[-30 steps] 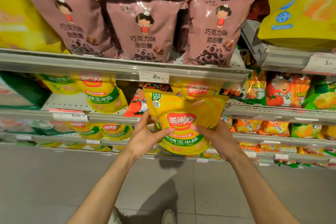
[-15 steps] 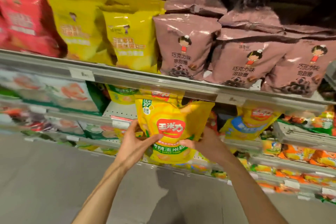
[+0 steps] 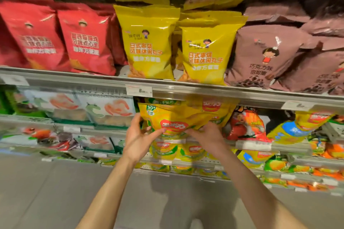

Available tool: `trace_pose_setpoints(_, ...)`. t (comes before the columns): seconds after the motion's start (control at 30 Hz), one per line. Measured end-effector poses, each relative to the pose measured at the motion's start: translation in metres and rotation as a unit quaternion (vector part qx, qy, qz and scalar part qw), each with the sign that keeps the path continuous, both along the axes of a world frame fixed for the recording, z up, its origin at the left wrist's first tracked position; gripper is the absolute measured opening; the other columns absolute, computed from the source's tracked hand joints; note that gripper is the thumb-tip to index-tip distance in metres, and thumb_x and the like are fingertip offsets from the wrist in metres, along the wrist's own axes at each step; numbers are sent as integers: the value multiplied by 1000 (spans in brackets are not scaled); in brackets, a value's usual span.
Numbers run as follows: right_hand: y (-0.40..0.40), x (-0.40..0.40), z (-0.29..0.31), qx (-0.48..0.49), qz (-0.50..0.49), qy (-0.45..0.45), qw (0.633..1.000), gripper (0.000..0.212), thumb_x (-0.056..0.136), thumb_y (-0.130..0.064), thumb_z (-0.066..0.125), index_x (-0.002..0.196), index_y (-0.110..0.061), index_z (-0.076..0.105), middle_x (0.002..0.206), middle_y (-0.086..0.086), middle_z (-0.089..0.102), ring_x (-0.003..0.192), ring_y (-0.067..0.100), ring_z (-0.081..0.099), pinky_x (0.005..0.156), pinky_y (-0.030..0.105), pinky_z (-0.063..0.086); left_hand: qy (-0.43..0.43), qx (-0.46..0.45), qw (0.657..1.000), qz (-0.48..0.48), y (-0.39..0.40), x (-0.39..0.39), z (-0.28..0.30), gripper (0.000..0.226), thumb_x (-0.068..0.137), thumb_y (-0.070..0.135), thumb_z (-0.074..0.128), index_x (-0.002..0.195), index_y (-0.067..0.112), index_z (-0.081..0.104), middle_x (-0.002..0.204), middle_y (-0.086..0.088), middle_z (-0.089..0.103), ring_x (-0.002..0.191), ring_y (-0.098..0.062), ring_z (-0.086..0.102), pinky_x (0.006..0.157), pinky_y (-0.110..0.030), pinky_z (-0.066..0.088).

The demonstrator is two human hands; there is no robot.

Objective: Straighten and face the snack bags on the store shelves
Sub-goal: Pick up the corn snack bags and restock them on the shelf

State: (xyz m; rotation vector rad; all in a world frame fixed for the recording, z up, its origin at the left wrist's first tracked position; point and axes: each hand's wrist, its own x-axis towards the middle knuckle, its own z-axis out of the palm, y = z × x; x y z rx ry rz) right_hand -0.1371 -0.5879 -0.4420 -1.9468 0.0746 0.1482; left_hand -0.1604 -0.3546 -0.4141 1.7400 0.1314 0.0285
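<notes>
Since the earlier frames the view has swung left along the shelving, so red and yellow bags now fill the upper shelf where the brown ones were, and the yellow corn-snack bag (image 3: 178,119) has gone up and in, its top now tucked under the front edge of the upper shelf (image 3: 214,89) rather than hanging out in the aisle.

The left hand (image 3: 138,136) grips the bag's lower left side, thumb across the front and fingers curled behind. The right hand (image 3: 205,134) holds the lower right corner from beneath, fingers wrapped round the bottom edge. Holding low on both sides probably leaves the top free to slide back into the row while the printed face stays outward.

The bag sits at the front edge of the second shelf, in front of other yellow bags of the same kind. Its face points out toward the aisle, logo upright. Its long axis runs roughly vertical, tipped a little, the top leaning toward the right.
</notes>
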Motion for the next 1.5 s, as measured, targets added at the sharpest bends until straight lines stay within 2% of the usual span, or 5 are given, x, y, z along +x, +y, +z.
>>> trace_pose_setpoints(0.23,23,42,-15,21,-14,-43,999,9,86,-17,79,91,-9,80,88,-4,79,83,0,71,75,24,54,12,19,1000,11,8,35,3,51,77,12,89,99,31,47,96,15,58,104,-7,65,108,-41,50)
trace_pose_setpoints(0.57,19,55,-44,28,0,-12,1000,14,87,-16,79,100,-22,78,97,-13,77,89,-8,69,81,17,53,34,15,999,-14,9,62,-28,62,76,9,88,127,15,52,119,1,70,99,6,69,87,-10,54)
trace_pose_setpoints(0.83,26,54,-43,55,7,-20,998,35,85,-55,71,109,-29,71,107,-17,75,105,1,67,93,26,52,54,82,995,-2,13,67,-40,46,85,42,77,122,23,56,110,20,67,93,28,54,78,-6,40)
trace_pose_setpoints(1.3,43,82,-32,14,-50,42,998,71,69,-88,58,113,-33,67,112,-18,72,109,8,65,100,39,52,73,96,991,50,3,99,-46,49,88,61,68,119,27,51,106,15,69,101,-10,67,92,-38,55)
trace_pose_setpoints(1.5,31,73,-39,43,-27,53,997,57,77,-72,70,113,-28,65,112,-13,74,109,11,69,98,42,55,63,34,996,55,10,89,-42,58,85,47,76,131,32,42,117,19,64,103,16,59,83,-9,45)
